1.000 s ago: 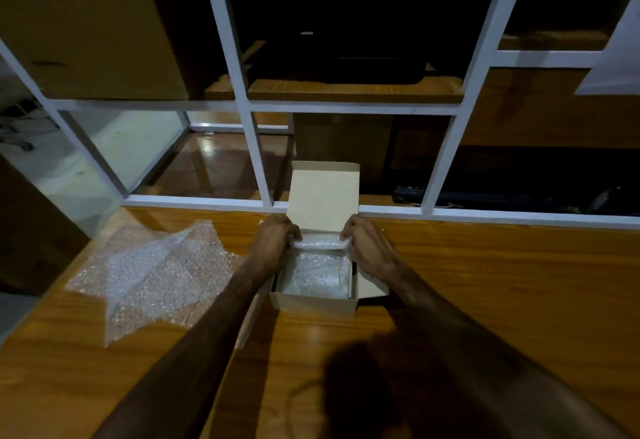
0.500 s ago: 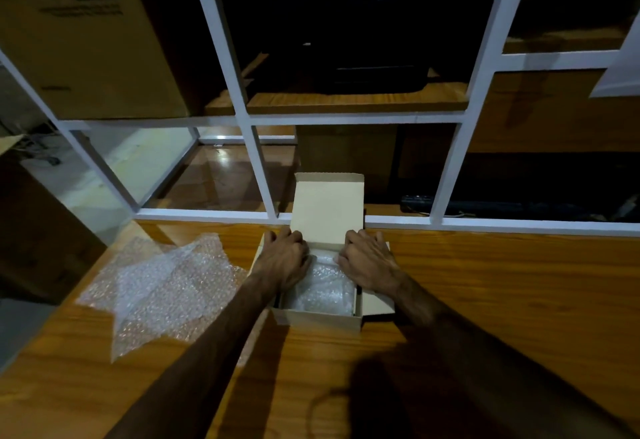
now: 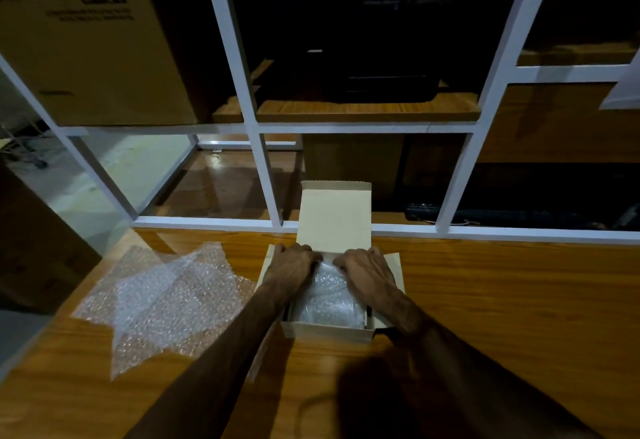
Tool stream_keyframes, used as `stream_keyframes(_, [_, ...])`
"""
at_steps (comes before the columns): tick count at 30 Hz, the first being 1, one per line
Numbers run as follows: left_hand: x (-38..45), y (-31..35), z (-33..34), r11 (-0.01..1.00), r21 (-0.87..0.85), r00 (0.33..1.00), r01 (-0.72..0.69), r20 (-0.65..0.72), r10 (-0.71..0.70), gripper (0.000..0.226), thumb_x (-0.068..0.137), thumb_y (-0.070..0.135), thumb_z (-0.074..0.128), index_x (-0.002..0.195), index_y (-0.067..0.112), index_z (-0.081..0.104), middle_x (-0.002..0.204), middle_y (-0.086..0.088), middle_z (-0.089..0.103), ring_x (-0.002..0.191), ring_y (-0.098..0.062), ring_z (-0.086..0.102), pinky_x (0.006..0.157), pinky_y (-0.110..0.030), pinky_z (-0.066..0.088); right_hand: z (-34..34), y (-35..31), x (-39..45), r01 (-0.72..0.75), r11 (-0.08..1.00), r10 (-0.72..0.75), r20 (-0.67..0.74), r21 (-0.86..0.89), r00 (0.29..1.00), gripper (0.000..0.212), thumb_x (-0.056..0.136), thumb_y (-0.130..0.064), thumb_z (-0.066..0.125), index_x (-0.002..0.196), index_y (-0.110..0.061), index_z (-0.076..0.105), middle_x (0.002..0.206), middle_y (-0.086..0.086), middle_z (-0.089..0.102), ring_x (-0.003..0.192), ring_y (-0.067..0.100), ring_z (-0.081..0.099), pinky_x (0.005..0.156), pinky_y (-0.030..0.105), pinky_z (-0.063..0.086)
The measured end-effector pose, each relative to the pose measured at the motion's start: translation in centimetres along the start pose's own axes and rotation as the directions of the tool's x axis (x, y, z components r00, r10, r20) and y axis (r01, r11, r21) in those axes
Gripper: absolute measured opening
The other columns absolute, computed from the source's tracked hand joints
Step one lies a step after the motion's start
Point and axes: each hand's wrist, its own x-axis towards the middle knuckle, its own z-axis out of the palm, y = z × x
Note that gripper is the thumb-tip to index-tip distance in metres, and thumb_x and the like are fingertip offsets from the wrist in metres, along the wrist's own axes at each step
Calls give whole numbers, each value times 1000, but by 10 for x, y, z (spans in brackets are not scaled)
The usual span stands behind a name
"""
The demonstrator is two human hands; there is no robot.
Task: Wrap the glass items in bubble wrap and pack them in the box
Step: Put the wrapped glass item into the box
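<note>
A small pale cardboard box (image 3: 327, 332) stands on the wooden table with its lid flap upright at the back. Inside lies a bundle wrapped in bubble wrap (image 3: 327, 300); the glass under the wrap is hidden. My left hand (image 3: 291, 270) rests palm down on the bundle's left side. On its right side lies my right hand (image 3: 369, 274), also palm down. Both hands have their fingers together, pressed onto the wrap near the back of the box. A loose sheet of bubble wrap (image 3: 162, 303) lies crumpled on the table to the left of the box.
The wooden table (image 3: 502, 317) runs wide to the right of the box. A white metal frame (image 3: 266, 175) with shelves rises right behind the table's far edge. A big cardboard carton (image 3: 86, 40) sits on the upper left shelf. The table's left edge is close to the loose sheet.
Both hands have gone from pinching the wrap's top edge at the back of the box to lying flat on the bundle, pushing it down inside. The view has tilted slightly.
</note>
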Motion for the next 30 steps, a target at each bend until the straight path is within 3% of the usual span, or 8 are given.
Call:
stream_keyframes(11, [13, -4, 13, 997, 42, 998, 64, -4, -64, 27, 105, 35, 57, 128, 24, 67, 129, -6, 69, 126, -26, 59, 120, -45, 33, -4, -12, 7, -55, 991, 54, -6, -124, 999, 11, 99, -22, 61, 102, -29, 69, 98, -1, 72, 100, 23, 62, 101, 47, 34])
stream_keyframes(16, [16, -5, 11, 995, 90, 999, 39, 12, -40, 29, 103, 37, 58, 130, 26, 60, 122, -6, 68, 122, -27, 59, 121, -48, 31, -2, -19, 4, -97, 984, 93, -31, -149, 995, 18, 98, -19, 62, 116, -24, 64, 106, 2, 71, 102, 25, 61, 101, 46, 37])
stream_keyframes(21, [12, -1, 13, 997, 65, 998, 48, -48, -45, 31, 102, 39, 57, 129, 24, 52, 112, -6, 70, 109, -28, 64, 109, -46, 40, -5, -19, -4, -116, 970, 99, -86, -214, 991, 30, 95, -16, 67, 124, -18, 63, 118, 7, 66, 112, 28, 58, 101, 45, 39])
stream_keyframes(30, [-16, 3, 24, 991, 137, 995, 7, -100, 6, 45, 95, 30, 70, 135, 13, 61, 142, -10, 58, 129, -27, 49, 111, -41, 40, -8, -25, -29, -79, 984, 73, -43, -159, 996, 32, 93, -5, 60, 122, -16, 66, 123, 9, 64, 116, 28, 58, 107, 42, 42])
